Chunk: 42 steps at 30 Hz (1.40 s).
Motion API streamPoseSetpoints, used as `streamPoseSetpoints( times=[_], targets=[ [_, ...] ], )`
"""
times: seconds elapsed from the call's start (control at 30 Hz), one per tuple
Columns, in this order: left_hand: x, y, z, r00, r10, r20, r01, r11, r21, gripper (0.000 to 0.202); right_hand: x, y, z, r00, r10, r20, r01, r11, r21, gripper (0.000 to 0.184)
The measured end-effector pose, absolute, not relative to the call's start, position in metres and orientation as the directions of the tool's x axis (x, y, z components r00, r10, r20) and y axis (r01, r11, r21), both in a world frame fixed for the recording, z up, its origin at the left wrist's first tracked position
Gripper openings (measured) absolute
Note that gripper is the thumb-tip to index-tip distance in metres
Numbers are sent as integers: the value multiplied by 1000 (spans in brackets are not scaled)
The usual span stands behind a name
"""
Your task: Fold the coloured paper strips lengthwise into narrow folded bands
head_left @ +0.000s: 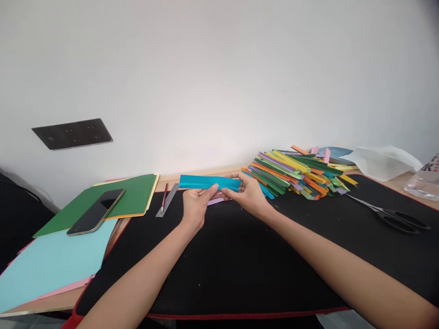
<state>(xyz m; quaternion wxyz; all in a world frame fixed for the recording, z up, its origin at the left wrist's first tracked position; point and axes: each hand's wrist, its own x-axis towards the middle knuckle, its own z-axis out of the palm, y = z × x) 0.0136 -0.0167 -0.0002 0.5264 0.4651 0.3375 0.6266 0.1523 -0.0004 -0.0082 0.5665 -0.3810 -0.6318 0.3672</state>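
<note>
Both hands hold a folded teal paper strip (206, 182) just above the far part of a black desk mat (240, 260). My left hand (195, 205) pinches the strip's lower edge near its middle, fingers closed. My right hand (247, 194) grips the strip's right end, fingers curled around it. A lilac paper scrap (215, 201) lies under the hands.
A heap of several coloured paper strips (295, 173) lies right of the hands. Black scissors (394, 215) rest further right. A metal ruler (168, 200) and red pencil (165, 195) lie to the left, beside stacked paper sheets (51, 265) carrying a phone (96, 211).
</note>
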Motion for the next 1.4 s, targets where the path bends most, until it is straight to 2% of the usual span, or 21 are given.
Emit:
streamPoseSetpoints(
  times=[0.1, 0.23, 0.33, 0.53, 0.77, 0.97, 1.07, 1.17, 1.27, 1.4],
  targets=[
    [14, -16, -1, -32, 972, 231, -321, -229, 919, 24, 153, 1, -9, -53, 904, 424, 89, 427, -900, 39],
    [13, -15, 1, -58, 973, 222, -338, -228, 913, 22, 154, 1, -9, -191, 922, 338, -167, 309, -936, 44],
    [12, -14, 3, -63, 972, 228, -344, -236, 909, 22, 155, 1, -7, -242, 917, 316, -266, 251, -931, 43],
    [7, -11, 2, -49, 973, 227, -373, -229, 899, 26, 157, 0, -4, -292, 906, 306, -324, 207, -923, 37],
    [6, -10, 6, -39, 973, 229, -359, -228, 905, 26, 161, -1, -2, -390, 853, 346, -352, 209, -912, 42],
    [9, -11, 0, 18, 979, 203, -293, -189, 937, 30, 163, 4, -6, -249, 940, 232, -217, 179, -960, 39],
    [4, -4, -1, -16, 981, 194, -301, -190, 934, 31, 167, 7, -5, -211, 957, 200, -134, 175, -975, 36],
    [1, -1, 2, -62, 977, 203, -300, -212, 930, 32, 173, 10, -4, -253, 950, 182, -59, 172, -983, 32],
    [2, -3, 4, -75, 978, 195, -263, -208, 942, 32, 177, 11, -4, -324, 929, 178, 97, 219, -971, 24],
    [6, -8, 1, 3, 983, 182, -204, -177, 963, 31, 178, 10, -3, -403, 896, 187, 292, 320, -901, 20]
  ],
)
